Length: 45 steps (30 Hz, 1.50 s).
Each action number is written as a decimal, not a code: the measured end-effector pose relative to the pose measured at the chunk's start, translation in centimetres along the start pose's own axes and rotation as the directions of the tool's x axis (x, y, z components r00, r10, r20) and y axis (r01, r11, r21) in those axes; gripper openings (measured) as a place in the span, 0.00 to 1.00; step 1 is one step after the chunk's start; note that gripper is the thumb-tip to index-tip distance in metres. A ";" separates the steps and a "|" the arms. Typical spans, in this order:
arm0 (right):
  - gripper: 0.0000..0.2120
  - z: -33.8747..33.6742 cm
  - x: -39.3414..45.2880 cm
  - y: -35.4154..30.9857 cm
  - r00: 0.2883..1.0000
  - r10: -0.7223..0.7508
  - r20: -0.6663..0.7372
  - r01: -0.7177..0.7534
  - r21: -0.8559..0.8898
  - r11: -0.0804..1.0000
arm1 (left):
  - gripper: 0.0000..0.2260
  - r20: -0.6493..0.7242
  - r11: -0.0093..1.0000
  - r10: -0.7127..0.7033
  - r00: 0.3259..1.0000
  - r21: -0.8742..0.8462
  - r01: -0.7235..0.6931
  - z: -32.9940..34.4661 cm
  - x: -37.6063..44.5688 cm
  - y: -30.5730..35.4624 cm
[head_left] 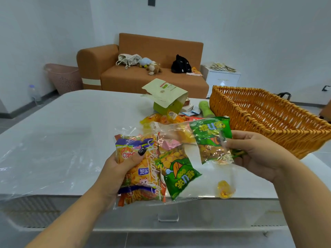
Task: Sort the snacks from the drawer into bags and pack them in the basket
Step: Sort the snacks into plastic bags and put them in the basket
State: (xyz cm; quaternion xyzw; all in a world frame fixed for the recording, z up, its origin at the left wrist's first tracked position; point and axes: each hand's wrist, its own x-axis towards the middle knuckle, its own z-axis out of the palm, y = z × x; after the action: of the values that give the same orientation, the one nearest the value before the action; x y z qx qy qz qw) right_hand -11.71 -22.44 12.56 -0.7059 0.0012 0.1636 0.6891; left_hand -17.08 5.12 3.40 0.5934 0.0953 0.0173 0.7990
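My left hand (118, 167) grips a clear plastic bag (141, 169) holding orange and purple snack packets, thumb on top. A green snack packet (180, 170) lies at that bag's right side. My right hand (254, 154) pinches another green snack packet (213, 140) wrapped in clear plastic, just in front of the woven orange basket (268, 119). The basket stands on the white table (71, 131) at the right and looks empty. More yellow and orange snacks (161, 119) lie behind the bags.
A small yellow wrapped candy (224, 191) lies near the table's front edge. A green carton with an open flap (166, 99) and a green bottle-shaped object (206, 108) stand at the back. Clear plastic sheeting (26, 163) covers the table's left. Behind is an orange sofa (143, 68).
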 end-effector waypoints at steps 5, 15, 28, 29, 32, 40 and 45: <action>0.21 1.5 -0.3 0.3 0.993 0.024 0.116 -0.025 0.007 1.000 | 0.25 -0.007 0.999 -0.033 0.999 -0.006 0.033 0.2 -0.1 0.0; 0.19 4.7 0.9 2.0 0.997 -0.075 0.019 0.077 -0.211 0.974 | 0.24 0.036 0.988 -0.091 0.995 -0.119 0.094 1.5 -0.7 -0.8; 0.16 4.4 0.0 0.6 0.975 -0.114 0.192 0.159 -0.238 0.958 | 0.23 -0.040 0.932 -0.185 0.982 -0.323 0.162 1.1 -0.7 0.3; 0.18 4.9 0.0 0.9 0.969 -0.102 0.225 0.156 -0.237 0.959 | 0.24 -0.032 0.931 -0.197 0.980 -0.321 0.177 1.2 -0.7 0.2; 0.19 5.2 0.3 1.1 0.965 -0.174 0.195 0.214 -0.212 0.953 | 0.23 -0.029 0.916 -0.207 0.978 -0.355 0.184 1.6 -0.8 -0.1; 0.08 -0.6 6.4 2.4 0.907 -0.048 -0.418 0.017 -0.078 0.997 | 0.15 -0.030 0.863 -0.153 0.988 -0.491 0.119 1.7 0.0 -0.6; 0.07 -3.5 11.8 5.8 0.835 -0.143 -0.530 -0.113 -0.421 0.900 | 0.25 -0.042 0.847 -0.216 0.975 -0.506 0.166 2.4 0.4 -0.8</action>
State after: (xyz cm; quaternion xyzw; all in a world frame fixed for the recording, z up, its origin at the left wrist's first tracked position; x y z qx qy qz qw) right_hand -1.05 -23.50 4.17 -0.8585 0.1563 -0.0554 0.4852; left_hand -16.39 2.65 3.27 0.3527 0.1851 -0.0092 0.9172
